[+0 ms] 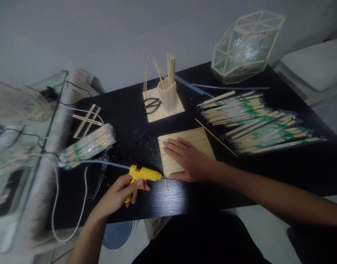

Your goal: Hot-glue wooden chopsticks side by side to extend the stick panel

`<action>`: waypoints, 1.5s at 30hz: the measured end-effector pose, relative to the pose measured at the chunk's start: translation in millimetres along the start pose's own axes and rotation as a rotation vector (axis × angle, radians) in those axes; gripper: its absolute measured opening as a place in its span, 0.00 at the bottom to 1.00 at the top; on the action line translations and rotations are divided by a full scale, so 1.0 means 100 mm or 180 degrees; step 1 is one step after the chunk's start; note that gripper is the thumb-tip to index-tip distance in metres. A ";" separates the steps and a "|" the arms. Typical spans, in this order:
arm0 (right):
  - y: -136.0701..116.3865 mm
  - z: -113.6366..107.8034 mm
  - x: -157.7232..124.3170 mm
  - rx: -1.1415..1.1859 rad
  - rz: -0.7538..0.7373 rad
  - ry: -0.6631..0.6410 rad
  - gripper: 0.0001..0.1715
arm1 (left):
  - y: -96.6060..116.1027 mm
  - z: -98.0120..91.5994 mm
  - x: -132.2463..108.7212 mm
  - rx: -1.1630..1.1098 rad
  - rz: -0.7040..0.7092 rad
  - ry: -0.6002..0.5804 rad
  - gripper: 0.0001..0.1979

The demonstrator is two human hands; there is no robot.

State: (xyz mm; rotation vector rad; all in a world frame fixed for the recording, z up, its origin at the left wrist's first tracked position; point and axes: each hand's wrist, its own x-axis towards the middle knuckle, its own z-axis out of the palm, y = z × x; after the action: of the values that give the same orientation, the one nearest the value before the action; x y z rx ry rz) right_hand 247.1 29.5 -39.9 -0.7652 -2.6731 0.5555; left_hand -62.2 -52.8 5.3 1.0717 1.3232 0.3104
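Left hand (117, 194) grips the glue gun (145, 174), nozzle beside right hand (189, 161) thumb; spread fingers (empty) pin the stick panel (197, 139) steady.

We record: glue gun (142, 176) yellow, orange trigger. Table (130, 121) black, faint grain. Stick panel (196, 141) near the front edge pale tan, fine parallel stripes. Wrapped chopsticks (256, 121) by the right edge cream with green print; bundle (87, 145) at the left edge likewise. Strips (229, 87) at the far edge blue.
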 end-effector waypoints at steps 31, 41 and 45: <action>0.02 0.04 -0.03 0.0080 -0.0057 -0.0114 0.51 | 0.00 0.03 -0.03 0.0106 0.0241 0.0209 0.30; 0.03 0.04 -0.02 0.0152 -0.0069 -0.0107 0.50 | 0.01 -0.01 -0.02 0.0311 0.0281 0.0242 0.31; 0.03 0.04 -0.02 0.0127 -0.0055 -0.0113 0.50 | 0.03 -0.04 -0.02 0.0463 0.0345 0.0279 0.33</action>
State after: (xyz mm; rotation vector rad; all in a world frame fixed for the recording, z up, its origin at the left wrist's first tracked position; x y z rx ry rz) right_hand 248.8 29.4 -45.2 -0.7273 -2.6899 0.6218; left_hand -65.0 -51.0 9.2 1.2671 1.3846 0.3492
